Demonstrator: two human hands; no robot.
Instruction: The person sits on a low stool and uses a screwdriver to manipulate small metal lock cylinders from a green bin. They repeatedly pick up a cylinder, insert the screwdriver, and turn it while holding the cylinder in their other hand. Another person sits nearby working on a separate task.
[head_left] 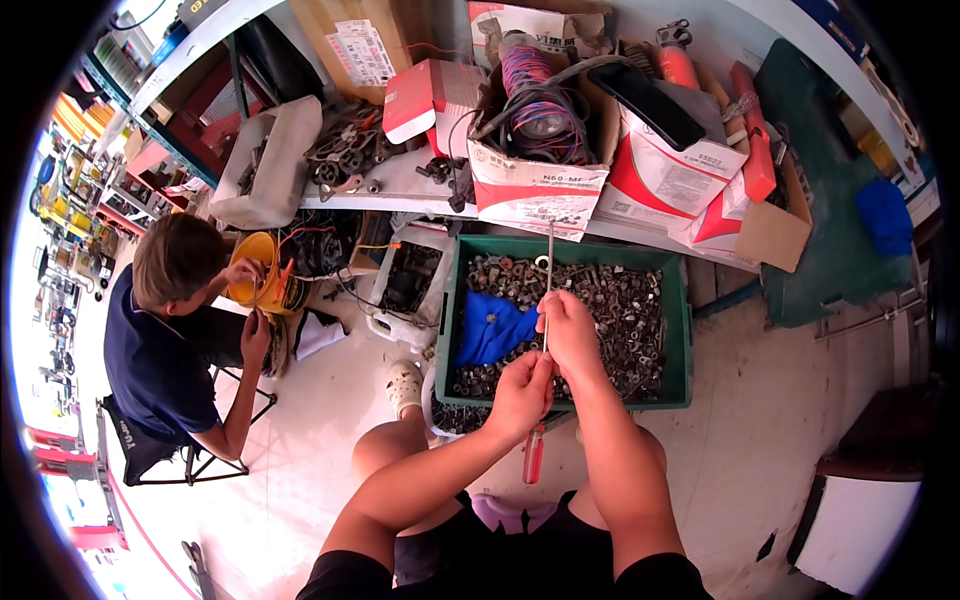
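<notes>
Over a green bin (678, 340) of loose metal nuts and small hardware, both my hands are closed on a long screwdriver. Its thin metal shaft (550, 262) points away from me, and a clear red handle (534, 457) shows below my hands. My right hand (572, 338) grips the shaft higher up. Just below and to the left, my left hand (522, 394) pinches the shaft, its fingertips close to the right hand. The stretch between the hands and the handle is partly hidden. A blue cloth (494, 328) lies on the nuts at the bin's left.
Behind the bin, a shelf (425, 200) carries boxes, a carton of coiled wires (540, 95), a black phone (647, 103) and metal parts. At left a seated person (170, 340) handles something thin by a yellow bucket (256, 262). A white container of dark parts (412, 280) stands between us.
</notes>
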